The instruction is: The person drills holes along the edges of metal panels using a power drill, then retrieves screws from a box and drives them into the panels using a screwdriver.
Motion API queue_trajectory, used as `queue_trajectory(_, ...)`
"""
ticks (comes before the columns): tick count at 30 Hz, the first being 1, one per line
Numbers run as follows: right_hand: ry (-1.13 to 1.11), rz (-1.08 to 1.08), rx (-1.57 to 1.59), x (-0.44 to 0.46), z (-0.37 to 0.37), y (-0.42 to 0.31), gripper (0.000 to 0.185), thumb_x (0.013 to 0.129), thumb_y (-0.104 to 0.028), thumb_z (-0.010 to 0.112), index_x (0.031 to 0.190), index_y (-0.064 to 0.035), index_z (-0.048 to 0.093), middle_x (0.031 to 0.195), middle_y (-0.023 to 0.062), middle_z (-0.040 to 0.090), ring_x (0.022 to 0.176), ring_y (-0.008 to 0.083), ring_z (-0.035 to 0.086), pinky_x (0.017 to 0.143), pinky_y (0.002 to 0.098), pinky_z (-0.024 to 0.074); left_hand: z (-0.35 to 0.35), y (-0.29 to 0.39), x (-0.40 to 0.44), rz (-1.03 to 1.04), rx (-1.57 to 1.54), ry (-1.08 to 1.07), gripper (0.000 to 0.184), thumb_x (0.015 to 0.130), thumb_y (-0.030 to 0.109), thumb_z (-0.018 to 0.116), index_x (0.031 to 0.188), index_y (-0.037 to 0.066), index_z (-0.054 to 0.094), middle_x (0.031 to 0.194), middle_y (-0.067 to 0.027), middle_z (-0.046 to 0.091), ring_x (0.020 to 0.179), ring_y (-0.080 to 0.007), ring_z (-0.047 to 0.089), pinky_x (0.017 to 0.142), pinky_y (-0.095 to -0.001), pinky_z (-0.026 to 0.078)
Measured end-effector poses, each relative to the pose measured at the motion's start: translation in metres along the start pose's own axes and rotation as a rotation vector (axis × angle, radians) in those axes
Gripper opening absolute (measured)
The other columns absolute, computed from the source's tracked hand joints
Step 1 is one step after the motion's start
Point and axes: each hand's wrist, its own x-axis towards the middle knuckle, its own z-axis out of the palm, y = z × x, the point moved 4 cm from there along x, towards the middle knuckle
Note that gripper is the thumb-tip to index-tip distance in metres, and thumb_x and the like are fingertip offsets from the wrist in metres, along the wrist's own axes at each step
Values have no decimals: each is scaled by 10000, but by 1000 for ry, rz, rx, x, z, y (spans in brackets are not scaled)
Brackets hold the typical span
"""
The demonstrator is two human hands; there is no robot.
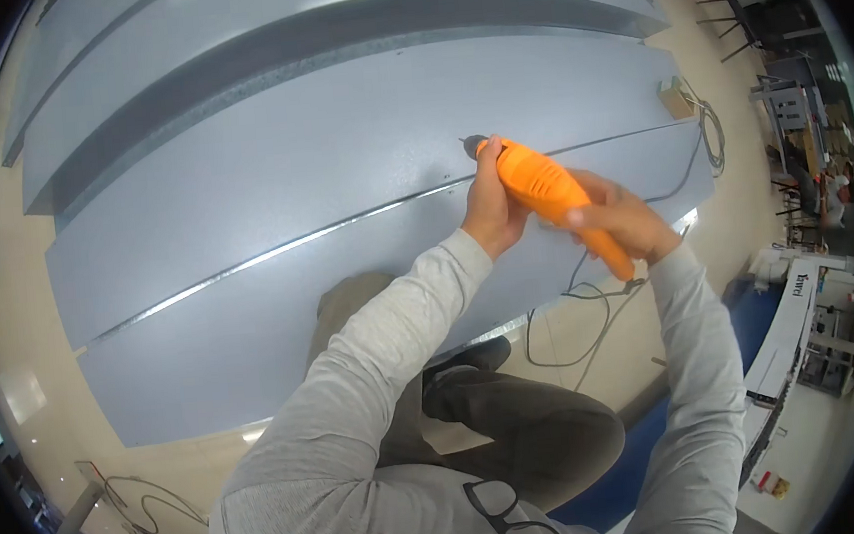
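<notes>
An orange corded power drill (546, 182) is held above the grey metal panels, its dark chuck and thin bit pointing to the upper left. My left hand (493, 207) grips its front body just behind the chuck. Around the rear handle closes my right hand (624, 219), with part of the handle showing below the palm. Beneath lie two flat panels, the upper panel (336, 134) and the lower panel (213, 354), meeting along a shiny seam. Small dark marks show near that seam. Whether the bit touches the panel I cannot tell.
A black power cord (565, 362) loops on the floor below the drill. At the panel's right end sits a small box (676, 98) beside a coiled cable (714, 139). A raised metal channel (348, 22) runs along the back. Glasses (512, 521) hang on my shirt.
</notes>
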Motion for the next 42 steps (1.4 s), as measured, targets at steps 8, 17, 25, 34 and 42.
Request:
queue_trajectory(8, 336, -373, -410, -50, 12, 64, 1066, 792, -287, 878, 1653, -11, 313, 1302, 266, 706, 1133, 434, 720, 966, 437, 548, -8, -46, -18, 7, 116, 70, 432, 1088, 561, 480, 1123, 147, 598, 1097, -73, 692, 1081, -262, 670, 1024, -448, 514)
queue_trajectory(17, 73, -258, -534, -143, -22, 140, 774, 858, -174, 707, 1578, -121, 426, 1119, 267, 729, 1026, 447, 714, 867, 537, 561, 45, -137, -138, -298, 187, 469, 681, 1054, 703, 443, 1286, 91, 632, 1273, -156, 699, 1200, -348, 662, 1135, -549, 479)
queue_trajectory(25, 342, -135, -280, -337, -24, 121, 864, 864, -333, 791, 1578, -23, 416, 1090, 278, 745, 1029, 433, 737, 856, 466, 585, 116, -219, -176, -494, 228, 460, 584, 1027, 610, 553, 1164, 53, 662, 1144, -158, 729, 1105, -340, 689, 1081, -516, 516)
queue_trajectory(34, 106, 103, 612, -473, 1, 78, 986, 968, -613, 725, 1633, 14, 355, 1476, 205, 599, 1342, 276, 602, 1104, 355, 494, 290, -240, -308, -608, 486, 493, 490, 1068, 514, 498, 1154, 53, 639, 1102, -154, 725, 1040, -331, 706, 1021, -496, 549)
queue_trajectory(42, 12, -185, 641, -506, 39, 8, 907, 841, -254, 891, 1587, -37, 422, 1351, 87, 633, 1219, 186, 631, 1061, 350, 505, 331, -179, -358, -577, 1162, 243, 607, 1107, 609, 420, 1394, 104, 595, 1329, -90, 683, 1231, -239, 625, 1043, -453, 496)
